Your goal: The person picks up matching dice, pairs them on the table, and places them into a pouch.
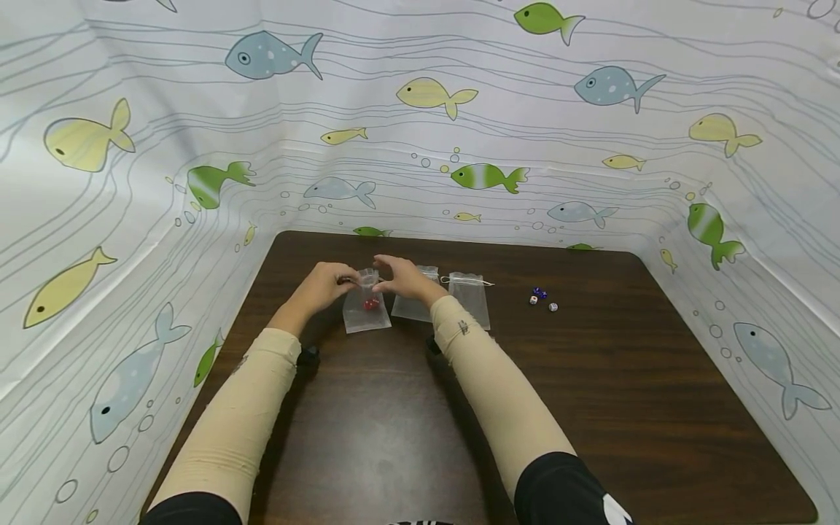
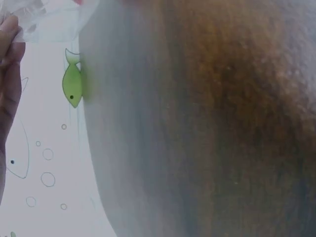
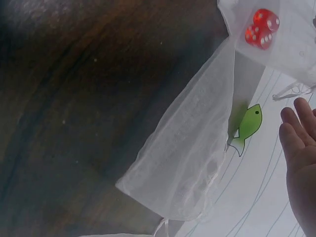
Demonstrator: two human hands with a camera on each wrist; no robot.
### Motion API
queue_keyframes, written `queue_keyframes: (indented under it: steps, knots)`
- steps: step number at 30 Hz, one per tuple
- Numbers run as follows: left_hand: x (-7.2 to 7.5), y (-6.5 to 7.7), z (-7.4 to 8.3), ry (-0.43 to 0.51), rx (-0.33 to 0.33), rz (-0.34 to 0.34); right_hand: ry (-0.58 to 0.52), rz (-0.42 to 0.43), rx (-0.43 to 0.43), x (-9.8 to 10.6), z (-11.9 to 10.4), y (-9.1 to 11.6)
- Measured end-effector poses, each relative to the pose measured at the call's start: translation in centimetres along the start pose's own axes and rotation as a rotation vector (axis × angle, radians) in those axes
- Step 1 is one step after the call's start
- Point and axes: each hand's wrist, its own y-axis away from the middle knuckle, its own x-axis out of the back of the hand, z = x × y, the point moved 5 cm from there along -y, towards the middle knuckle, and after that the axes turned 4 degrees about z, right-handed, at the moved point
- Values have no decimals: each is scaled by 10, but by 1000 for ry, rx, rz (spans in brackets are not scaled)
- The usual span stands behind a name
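A sheer white drawstring pouch (image 1: 357, 321) lies at the left of the table with two red dice (image 3: 260, 37) inside it. My left hand (image 1: 319, 286) pinches the top of this pouch from the left; in the left wrist view its fingers (image 2: 9, 34) are at the thin fabric. On the other side, my right hand (image 1: 408, 281) hovers with fingers extended and apart from the thumb, close to the pouch's mouth. In the right wrist view, a loose drawstring end (image 3: 286, 94) shows just beyond the right fingertips.
Beside the right hand lies a second sheer pouch (image 1: 410, 310), partly under the forearm. A third pouch (image 1: 469, 299) with its cord lies right of that. Farther right sit blue dice (image 1: 539, 292) and white dice (image 1: 553, 307). Fish-patterned sheeting (image 1: 407, 204) surrounds the brown table (image 1: 623, 379).
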Motion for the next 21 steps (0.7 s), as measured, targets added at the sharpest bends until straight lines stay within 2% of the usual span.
queue_keyframes:
  steps: [9,21]
  knots:
    - [5,-5,8,45,-4,25,-37,-18,15,0,2,1]
    - [11,-5,12,51,-20,63,-38,20,27,0,1,1]
